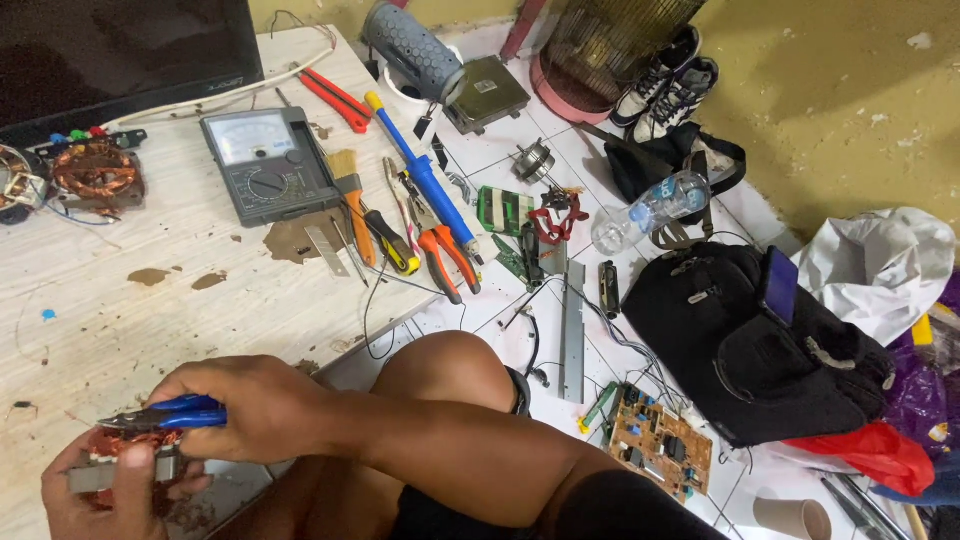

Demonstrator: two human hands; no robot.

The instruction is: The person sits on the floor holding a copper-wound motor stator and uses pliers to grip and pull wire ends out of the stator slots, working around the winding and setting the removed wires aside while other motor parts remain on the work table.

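At the lower left, my right hand (260,405) grips blue-handled cutters (165,415), jaws pointing left over a small motor stator (125,462) with copper windings. My left hand (105,495) holds that stator from below at the low wooden table's (150,310) front edge. My knee (450,370) is raised beside the table.
On the table lie a grey analog multimeter (265,160), a paintbrush (352,200), a blue screwdriver (425,180), orange pliers (445,250), red cutters (335,98) and another copper coil (95,170). The tiled floor holds a circuit board (660,450), a black bag (750,340) and a plastic bottle (655,208).
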